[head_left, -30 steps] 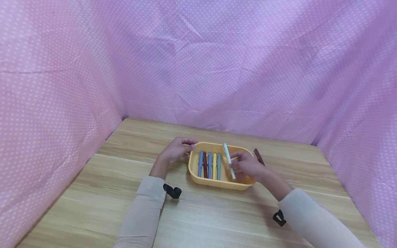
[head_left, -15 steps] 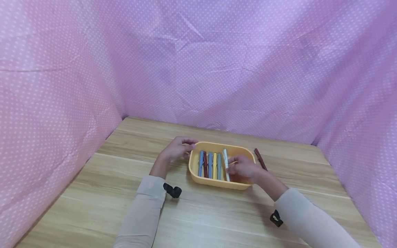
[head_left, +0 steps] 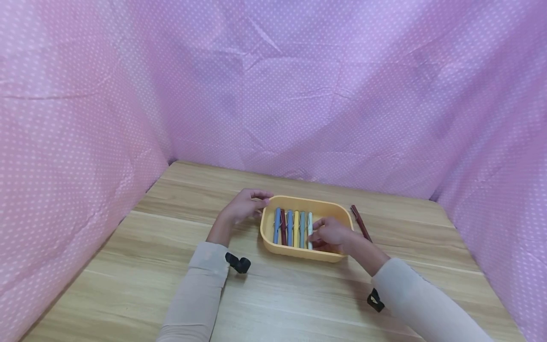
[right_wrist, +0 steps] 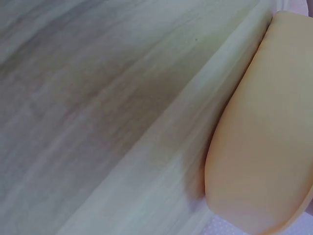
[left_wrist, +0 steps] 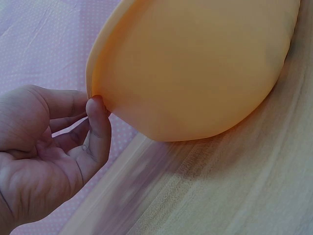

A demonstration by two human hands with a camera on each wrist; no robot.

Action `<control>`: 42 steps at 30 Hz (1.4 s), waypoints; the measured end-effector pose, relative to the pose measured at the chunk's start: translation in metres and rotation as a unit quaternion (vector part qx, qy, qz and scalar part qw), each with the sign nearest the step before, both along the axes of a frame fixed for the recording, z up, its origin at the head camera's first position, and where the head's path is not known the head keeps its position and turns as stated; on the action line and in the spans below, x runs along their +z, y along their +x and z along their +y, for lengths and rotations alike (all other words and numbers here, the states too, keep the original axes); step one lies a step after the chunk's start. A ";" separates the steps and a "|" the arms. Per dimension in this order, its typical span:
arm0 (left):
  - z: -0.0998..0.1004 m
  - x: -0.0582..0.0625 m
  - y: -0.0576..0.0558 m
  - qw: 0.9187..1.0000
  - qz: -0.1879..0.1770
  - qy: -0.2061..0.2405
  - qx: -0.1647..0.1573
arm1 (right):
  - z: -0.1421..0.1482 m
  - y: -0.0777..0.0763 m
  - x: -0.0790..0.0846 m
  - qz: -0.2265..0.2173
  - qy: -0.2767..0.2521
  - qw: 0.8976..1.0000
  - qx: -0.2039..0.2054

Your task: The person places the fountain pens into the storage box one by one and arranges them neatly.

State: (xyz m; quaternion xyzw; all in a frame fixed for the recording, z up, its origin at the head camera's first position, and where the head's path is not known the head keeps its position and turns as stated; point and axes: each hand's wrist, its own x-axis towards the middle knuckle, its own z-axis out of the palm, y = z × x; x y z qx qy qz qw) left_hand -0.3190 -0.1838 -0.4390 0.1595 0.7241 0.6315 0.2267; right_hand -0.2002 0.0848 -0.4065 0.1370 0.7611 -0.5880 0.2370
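A yellow-orange plastic basket [head_left: 307, 255] stands on the wooden table with a row of capped pens inside: a blue pen [head_left: 277, 226], a dark red pen [head_left: 283, 229], another blue, a yellow pen [head_left: 296, 230], a grey-blue pen [head_left: 302, 231] and a white pen [head_left: 310, 222] at the row's right end. My right hand [head_left: 334, 233] reaches into the basket, thumb and fingers at the white pen. At the back left corner, my left hand [head_left: 244, 205] pinches the basket's rim between thumb and fingers, plain in the left wrist view. The right wrist view shows mainly the basket's outer wall [right_wrist: 264, 127].
Outside the basket, to its right, another dark red pen [head_left: 361, 222] lies on the table [head_left: 273, 304], partly behind my right forearm. Pink dotted cloth [head_left: 273, 95] hangs around the table's back and sides.
My right hand has brought the white pen down and left, from tilted above the basket to lying alongside the grey-blue pen. My left hand stays at the rim.
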 end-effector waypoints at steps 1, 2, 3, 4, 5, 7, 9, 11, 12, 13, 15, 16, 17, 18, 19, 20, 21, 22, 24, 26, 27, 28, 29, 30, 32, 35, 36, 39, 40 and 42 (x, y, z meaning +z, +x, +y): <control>0.000 0.000 0.000 1.000 0.000 -0.001 0.000 | -0.001 0.000 0.001 -0.001 0.003 1.000 -0.001; 0.000 0.001 0.000 1.000 0.000 -0.001 0.000 | -0.002 0.001 0.001 -0.001 0.005 1.000 -0.004; 0.000 0.001 0.001 1.000 -0.001 0.000 0.000 | -0.003 0.001 0.002 -0.002 0.007 1.000 -0.005; 0.000 0.001 0.001 1.000 -0.001 0.000 -0.001 | -0.004 0.001 0.002 -0.001 0.010 1.000 -0.005; -0.001 0.001 0.001 1.000 -0.001 -0.001 -0.001 | -0.004 0.002 0.002 0.000 0.011 1.000 -0.004; -0.001 0.001 0.002 1.000 -0.001 -0.002 0.000 | -0.005 0.002 0.002 0.001 0.016 1.000 -0.006; -0.001 0.002 0.003 1.000 -0.002 -0.004 0.000 | -0.006 0.002 0.001 0.002 0.016 1.000 -0.006; -0.002 0.002 0.004 1.000 -0.002 -0.006 0.001 | -0.007 0.003 0.001 0.002 0.019 1.000 -0.009; -0.002 0.002 0.004 1.000 -0.002 -0.007 0.001 | -0.007 0.003 0.001 0.003 0.021 1.000 -0.010; -0.002 0.002 0.004 1.000 -0.002 -0.008 0.001 | -0.007 0.003 0.001 0.003 0.024 1.000 -0.011; -0.002 0.002 0.005 1.000 -0.001 -0.008 0.000 | -0.008 0.004 0.001 0.005 0.029 0.999 -0.012; -0.002 0.003 0.006 1.000 0.000 -0.007 0.000 | -0.008 0.005 0.001 0.008 0.034 0.999 -0.012; -0.003 0.003 0.006 1.000 0.000 -0.006 -0.001 | -0.008 0.005 0.002 0.010 0.037 0.999 -0.011; -0.003 0.003 0.007 1.000 0.000 -0.005 -0.002 | -0.008 0.006 0.002 0.012 0.041 0.999 -0.011; -0.003 0.003 0.007 1.000 0.000 -0.004 -0.003 | -0.009 0.006 0.002 0.014 0.042 0.999 -0.012; -0.003 0.004 0.008 1.000 -0.001 -0.002 -0.004 | -0.009 0.007 0.003 0.016 0.041 0.999 -0.010; -0.003 0.004 0.008 1.000 -0.002 0.000 -0.004 | -0.008 0.008 0.003 0.020 0.040 0.999 -0.009; -0.003 0.004 0.009 1.000 -0.002 0.000 -0.005 | -0.008 0.008 0.004 0.023 0.038 0.999 -0.005; -0.004 0.004 0.010 1.000 -0.002 -0.001 -0.005 | -0.006 0.009 0.006 0.030 0.028 0.999 -0.001; -0.004 0.004 0.010 1.000 -0.002 -0.002 -0.004 | -0.004 0.010 0.008 0.042 0.028 0.999 0.010; -0.004 0.004 0.011 1.000 -0.001 -0.003 -0.004 | -0.003 0.010 0.010 0.047 0.028 0.998 0.014; -0.004 0.004 0.011 1.000 0.000 -0.004 -0.004 | -0.002 0.010 0.012 0.053 0.026 0.998 0.017; -0.005 0.004 0.012 1.000 0.000 -0.004 -0.004 | -0.001 0.010 0.014 0.058 0.024 0.998 0.017; -0.005 0.004 0.012 1.000 0.000 -0.004 -0.004 | 0.000 0.010 0.017 0.062 0.023 0.998 0.015; -0.005 0.004 0.013 1.000 0.001 -0.005 -0.004 | 0.002 0.010 0.021 0.067 0.020 0.997 0.018; -0.006 0.004 0.015 1.000 0.002 -0.006 -0.005 | 0.005 0.009 0.029 0.070 0.020 0.997 0.019; -0.006 0.004 0.016 1.000 0.001 -0.008 -0.004 | 0.006 0.009 0.031 0.068 0.021 0.997 0.020; -0.007 0.005 0.018 1.000 0.001 -0.008 -0.004 | 0.011 0.008 0.038 0.068 0.021 0.997 0.022; -0.007 0.005 0.019 1.000 0.001 -0.007 -0.004 | 0.013 0.007 0.041 0.067 0.019 0.997 0.018; -0.008 0.005 0.020 1.000 -0.001 -0.006 -0.004 | 0.016 0.006 0.046 0.070 0.014 0.997 0.014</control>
